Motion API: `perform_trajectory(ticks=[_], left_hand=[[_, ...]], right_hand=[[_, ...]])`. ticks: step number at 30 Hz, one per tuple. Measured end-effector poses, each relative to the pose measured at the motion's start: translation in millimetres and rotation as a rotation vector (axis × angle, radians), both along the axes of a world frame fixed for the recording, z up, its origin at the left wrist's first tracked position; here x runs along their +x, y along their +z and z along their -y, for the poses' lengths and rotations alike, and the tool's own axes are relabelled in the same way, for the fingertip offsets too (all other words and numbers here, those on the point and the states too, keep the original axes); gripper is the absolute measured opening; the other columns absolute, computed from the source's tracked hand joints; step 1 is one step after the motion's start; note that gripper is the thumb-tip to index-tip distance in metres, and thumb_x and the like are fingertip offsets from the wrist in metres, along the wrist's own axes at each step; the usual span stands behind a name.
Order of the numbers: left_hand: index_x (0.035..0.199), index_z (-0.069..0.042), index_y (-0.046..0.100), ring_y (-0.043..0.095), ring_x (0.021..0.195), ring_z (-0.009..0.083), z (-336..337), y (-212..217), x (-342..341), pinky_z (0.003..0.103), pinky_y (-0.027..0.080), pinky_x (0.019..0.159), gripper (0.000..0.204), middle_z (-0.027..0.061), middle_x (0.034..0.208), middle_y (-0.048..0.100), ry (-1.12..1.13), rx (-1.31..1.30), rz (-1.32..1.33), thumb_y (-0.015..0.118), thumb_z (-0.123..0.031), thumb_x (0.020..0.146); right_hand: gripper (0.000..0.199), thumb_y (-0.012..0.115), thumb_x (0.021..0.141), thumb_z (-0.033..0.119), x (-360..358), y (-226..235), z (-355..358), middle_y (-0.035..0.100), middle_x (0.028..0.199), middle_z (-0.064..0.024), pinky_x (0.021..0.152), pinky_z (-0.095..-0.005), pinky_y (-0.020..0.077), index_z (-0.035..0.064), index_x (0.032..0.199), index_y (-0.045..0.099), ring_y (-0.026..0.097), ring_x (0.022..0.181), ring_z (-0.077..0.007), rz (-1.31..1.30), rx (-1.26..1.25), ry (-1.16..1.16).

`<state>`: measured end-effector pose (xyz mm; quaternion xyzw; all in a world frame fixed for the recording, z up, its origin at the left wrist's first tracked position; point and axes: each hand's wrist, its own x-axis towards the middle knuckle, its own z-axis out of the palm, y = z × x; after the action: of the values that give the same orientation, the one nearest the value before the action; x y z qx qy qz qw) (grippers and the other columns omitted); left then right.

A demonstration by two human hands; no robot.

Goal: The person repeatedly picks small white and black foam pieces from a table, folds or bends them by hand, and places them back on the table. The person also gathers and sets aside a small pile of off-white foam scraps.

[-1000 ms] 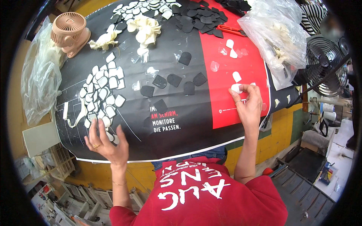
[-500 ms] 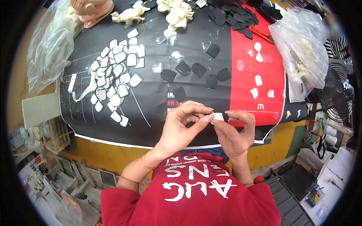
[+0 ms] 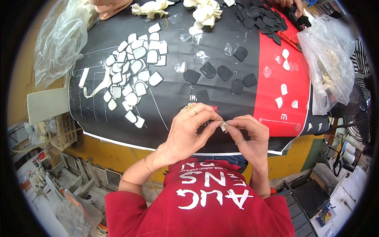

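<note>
My left hand (image 3: 193,128) and my right hand (image 3: 249,136) meet over the near edge of the table, fingertips pinched together. Between them is a small white piece (image 3: 224,126), mostly covered by the fingers. Beyond my left hand, a heap of white rounded pads with dark edges (image 3: 136,67) spreads over the black mat (image 3: 166,118). Several black rounded pads (image 3: 208,70) lie farther off, past my fingertips. On the mat's red part (image 3: 272,110) are a few loose white pieces (image 3: 284,89).
Clear plastic bags stand at the far left (image 3: 59,47) and right (image 3: 329,59). At the back are cream pieces (image 3: 207,14), a black pile (image 3: 262,17) and a red-handled tool (image 3: 289,41). Another person's hands (image 3: 298,7) work at the far right. A fan (image 3: 357,98) stands beyond the table.
My fingers have closed in around the white piece, and less of it shows. The view has shifted, moving the tabletop rightward in the picture. Another person's hands have come into sight at the far right.
</note>
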<state>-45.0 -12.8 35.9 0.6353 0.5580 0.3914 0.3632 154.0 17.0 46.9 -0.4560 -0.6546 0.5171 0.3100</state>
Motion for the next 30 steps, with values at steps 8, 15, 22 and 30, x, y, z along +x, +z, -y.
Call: perform_trajectory(ticks=[8,15,22,30], left_hand=[[0.090,-0.004,0.070,0.066,0.080,0.0263,-0.1,-7.7,14.9,0.035,0.050,0.073,0.010,0.0087,0.088,0.068,0.108,0.106,0.029,0.075,-0.003,0.081],[0.113,-0.009,0.069,0.062,0.102,0.0250,9.5,-12.3,30.4,0.038,0.043,0.087,0.036,0.0084,0.117,0.066,0.252,0.248,-0.320,0.079,-0.018,0.080],[0.126,0.000,0.061,0.052,0.132,0.0314,14.1,-33.6,15.2,0.045,0.041,0.109,0.057,0.0166,0.142,0.054,-0.164,0.291,-0.630,0.080,-0.028,0.080],[0.099,-0.004,0.067,0.059,0.124,0.0289,-28.6,-44.3,-10.3,0.047,0.042,0.112,0.029,0.0126,0.117,0.062,-0.576,0.459,-0.341,0.079,-0.023,0.082]], right_hand=[[0.027,0.078,0.084,0.000,-1.8,-9.9,2.6,0.069,0.104,-0.0082,0.076,-0.0252,0.0547,-0.0014,0.110,0.070,0.069,0.087,-0.0134,-0.186,-0.210,-0.162],[0.017,0.072,0.090,0.000,11.4,-15.7,2.3,0.072,0.094,-0.0084,0.076,-0.0243,0.0545,-0.0033,0.107,0.070,0.068,0.083,-0.0117,-0.216,-0.222,-0.184],[0.014,0.067,0.094,-0.001,32.8,-10.0,-12.8,0.072,0.096,-0.0110,0.077,-0.0269,0.0592,-0.0063,0.106,0.068,0.070,0.086,-0.0145,-0.075,-0.082,-0.251],[0.015,0.071,0.093,0.004,22.0,-7.2,-21.1,0.074,0.094,-0.0088,0.077,-0.0230,0.0551,-0.0053,0.105,0.069,0.069,0.084,-0.0111,0.081,-0.199,-0.123]])
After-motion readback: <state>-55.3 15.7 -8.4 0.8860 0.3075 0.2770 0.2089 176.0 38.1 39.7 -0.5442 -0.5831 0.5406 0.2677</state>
